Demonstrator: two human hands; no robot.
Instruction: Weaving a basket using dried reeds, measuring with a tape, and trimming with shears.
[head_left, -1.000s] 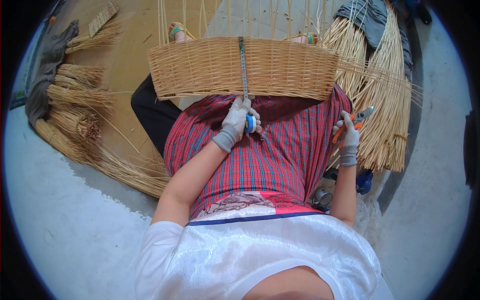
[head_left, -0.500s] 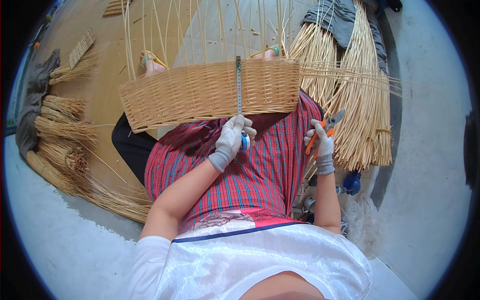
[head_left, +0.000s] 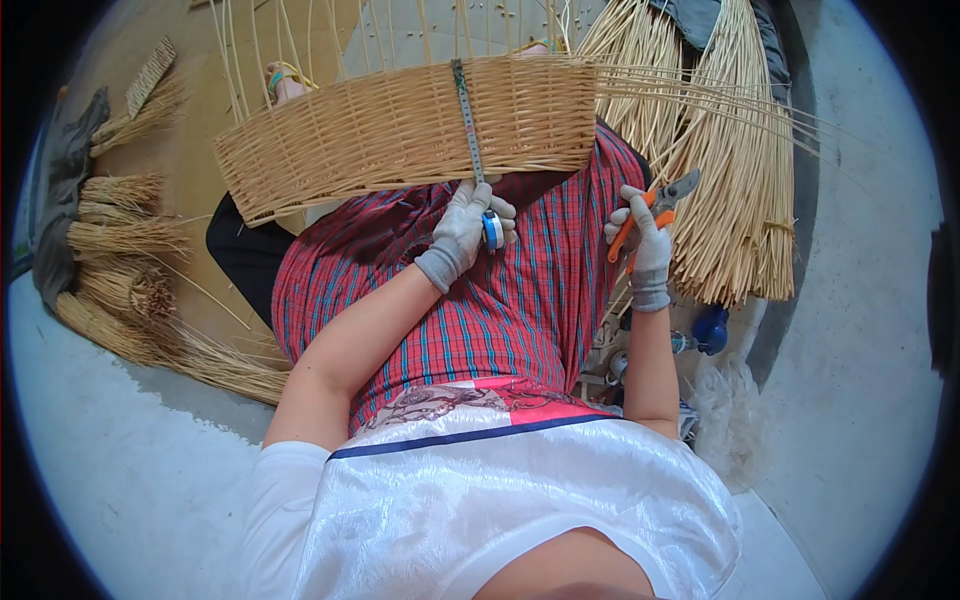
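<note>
A woven wicker panel (head_left: 380, 135) leans across my knees, with long stakes rising from its far edge. My gloved left hand (head_left: 465, 222) is closed around a blue and white tape measure (head_left: 491, 230) at the panel's near edge. The tape's blade (head_left: 468, 122) runs out over the weave to the far rim. To the right, my gloved right hand (head_left: 643, 235) grips orange-handled pruning shears (head_left: 660, 208) beside my knee. Their blades point up and right, apart from the panel.
Two big bundles of peeled wicker rods (head_left: 735, 170) lie at the right, partly under a grey cloth (head_left: 700, 25). Several smaller bundles (head_left: 125, 290) lie on the left. A blue object (head_left: 710, 328) and clear plastic (head_left: 728, 415) are by my right forearm. Cut bits lie on the floor.
The whole scene sits higher in the picture. The tape blade leans a little more to the left at its far end. Both hands keep their holds.
</note>
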